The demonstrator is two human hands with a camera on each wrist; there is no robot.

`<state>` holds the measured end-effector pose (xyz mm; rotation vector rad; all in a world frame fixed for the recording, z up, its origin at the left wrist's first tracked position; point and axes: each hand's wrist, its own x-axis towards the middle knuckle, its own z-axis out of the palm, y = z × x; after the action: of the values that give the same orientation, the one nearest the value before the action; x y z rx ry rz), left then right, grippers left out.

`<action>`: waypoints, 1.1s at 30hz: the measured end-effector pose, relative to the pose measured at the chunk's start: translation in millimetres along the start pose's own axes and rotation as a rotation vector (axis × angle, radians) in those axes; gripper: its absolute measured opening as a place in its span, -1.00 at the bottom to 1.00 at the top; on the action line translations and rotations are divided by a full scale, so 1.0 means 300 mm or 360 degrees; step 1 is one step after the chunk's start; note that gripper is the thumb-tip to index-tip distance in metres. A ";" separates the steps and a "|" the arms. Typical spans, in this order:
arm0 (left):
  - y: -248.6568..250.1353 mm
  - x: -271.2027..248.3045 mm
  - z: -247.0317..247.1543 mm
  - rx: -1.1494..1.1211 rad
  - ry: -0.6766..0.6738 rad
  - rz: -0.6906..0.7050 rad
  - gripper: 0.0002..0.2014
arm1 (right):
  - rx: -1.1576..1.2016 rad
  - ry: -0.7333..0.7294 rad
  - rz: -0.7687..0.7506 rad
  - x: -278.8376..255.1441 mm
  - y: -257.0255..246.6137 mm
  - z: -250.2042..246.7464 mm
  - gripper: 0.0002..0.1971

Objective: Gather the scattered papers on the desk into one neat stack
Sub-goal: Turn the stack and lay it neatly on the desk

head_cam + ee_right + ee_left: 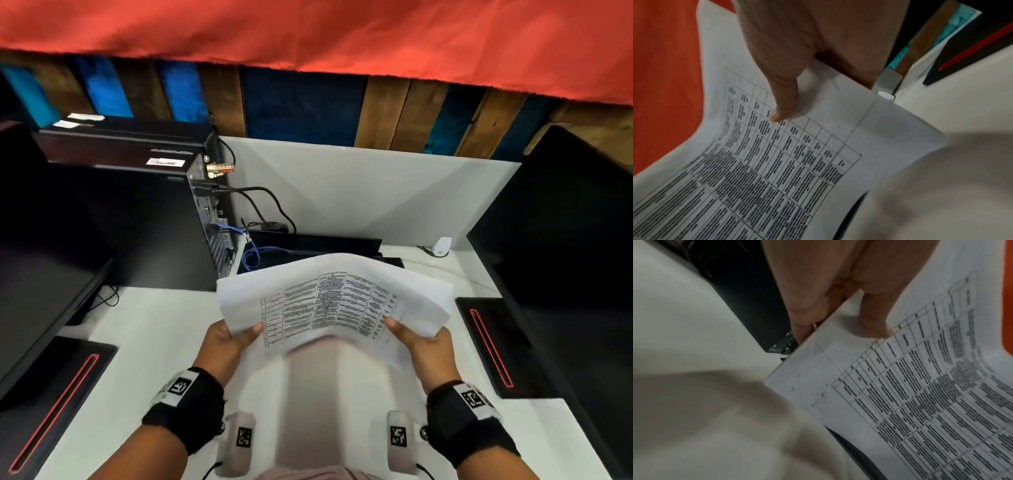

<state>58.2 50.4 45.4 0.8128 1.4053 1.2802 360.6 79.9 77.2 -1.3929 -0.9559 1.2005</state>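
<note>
A bundle of white papers (335, 301) with a printed table on the top sheet is held up above the white desk (154, 318), bowed in the middle. My left hand (236, 337) grips its left edge, thumb on top and fingers underneath. My right hand (416, 337) grips the right edge the same way. In the left wrist view the thumb (873, 318) presses on the papers (910, 394). The right wrist view shows my thumb (785, 97) on the table print of the papers (777, 162). The sheets' edges are not flush at the right.
A black computer tower (120, 219) with cables (260, 209) stands at the left. Dark monitors (565, 257) flank the desk, each on a black base with a red stripe (489, 346). A small white adapter (440, 246) lies at the back right. A grey partition (359, 185) closes the back.
</note>
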 end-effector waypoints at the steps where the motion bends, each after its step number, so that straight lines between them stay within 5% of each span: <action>1: 0.001 -0.002 -0.002 0.0003 0.0025 0.0011 -0.75 | -0.0007 -0.0004 -0.0015 -0.006 0.004 0.001 -0.79; 11: 0.051 0.007 -0.033 -0.0112 0.0042 0.0060 -0.74 | 0.0064 0.0013 -0.0075 -0.009 0.023 0.003 -0.77; 17: 0.042 0.027 -0.042 -0.0047 -0.0001 0.0189 -0.43 | -0.0205 0.0179 -0.0424 -0.036 0.057 0.021 -0.23; 20: 0.057 0.004 -0.009 -0.0170 0.0055 0.0249 -0.47 | -0.0717 0.0154 -0.0796 -0.068 0.075 0.037 -0.40; 24: 0.071 -0.001 0.010 -0.0214 0.0203 0.0212 -0.82 | -0.0864 0.0078 -0.0716 -0.072 0.094 0.046 -0.50; 29: 0.067 0.014 -0.006 -0.0219 0.0247 0.0152 -0.70 | -0.0878 0.0110 -0.0709 -0.068 0.106 0.049 -0.50; 33: 0.064 0.018 -0.006 -0.0225 0.0261 0.0151 -0.82 | -0.0874 0.0167 -0.0731 -0.063 0.099 0.048 -0.59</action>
<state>52.2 58.9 62.6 0.6979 1.3993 1.5301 341.5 59.5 51.5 -1.5164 -1.5033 0.5318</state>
